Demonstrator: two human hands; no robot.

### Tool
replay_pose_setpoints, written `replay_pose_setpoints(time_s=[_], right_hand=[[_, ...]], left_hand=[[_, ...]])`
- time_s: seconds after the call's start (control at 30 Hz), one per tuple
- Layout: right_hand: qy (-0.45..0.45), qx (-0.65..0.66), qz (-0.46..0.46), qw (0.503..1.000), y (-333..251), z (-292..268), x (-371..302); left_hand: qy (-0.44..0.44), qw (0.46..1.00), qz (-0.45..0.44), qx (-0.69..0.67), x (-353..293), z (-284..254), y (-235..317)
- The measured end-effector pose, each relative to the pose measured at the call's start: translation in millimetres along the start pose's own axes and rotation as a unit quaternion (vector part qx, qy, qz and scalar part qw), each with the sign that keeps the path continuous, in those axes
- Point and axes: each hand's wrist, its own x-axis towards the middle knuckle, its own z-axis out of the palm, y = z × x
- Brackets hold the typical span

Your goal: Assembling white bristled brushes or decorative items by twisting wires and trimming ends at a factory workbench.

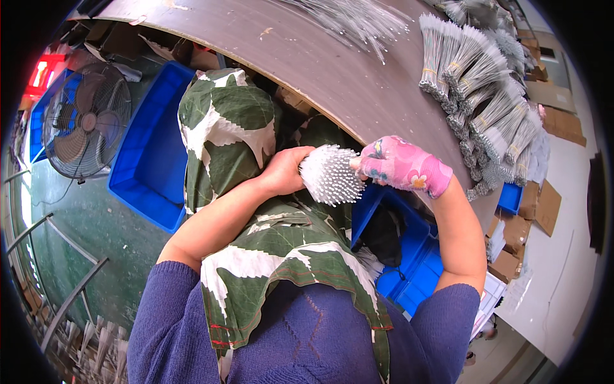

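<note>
My left hand (286, 171), bare, is closed around a thick bundle of thin white strands with small bead-like tips (332, 175). The tips fan out toward the right, above my lap. At the bundle's right edge is my right hand (400, 165), in a pink flowered fingerless glove. Its fingers are pinched together against the tips; whatever lies between them is too small to make out. A camouflage-patterned apron (256, 256) covers my lap beneath the bundle.
Loose white strands (355, 25) lie on the brown table (288, 48) ahead. Many tied bundles (473, 70) are heaped on its right side. A blue bin (150, 147) and a standing fan (88, 121) are at the left; another blue bin (416, 256) sits below my right arm.
</note>
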Motion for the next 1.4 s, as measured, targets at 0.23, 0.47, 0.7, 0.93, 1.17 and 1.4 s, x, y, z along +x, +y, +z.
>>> replay_pose_setpoints(time_s=[0.23,0.47,0.7,0.93,1.17,1.4], right_hand=[[-0.019,-0.114,-0.029,0.993,-3,-6,8],[0.021,-0.296,-0.062,0.953,-14,-1,6],[-0.015,-0.12,-0.016,0.993,-2,-7,-1],[-0.029,0.042,0.065,0.997,-6,4,-12],[-0.009,0.091,0.042,0.995,3,15,-6],[-0.011,0.022,0.011,1.0,-5,14,-10]], left_hand=[[-0.015,0.999,0.007,0.035,1,-2,4],[-0.031,0.997,0.022,0.074,1,-3,4],[-0.021,0.998,0.012,0.054,0,-2,6],[0.004,0.998,0.007,0.066,0,0,2],[0.053,0.987,0.065,0.14,-2,3,6],[0.063,0.976,0.081,0.19,-2,0,15]])
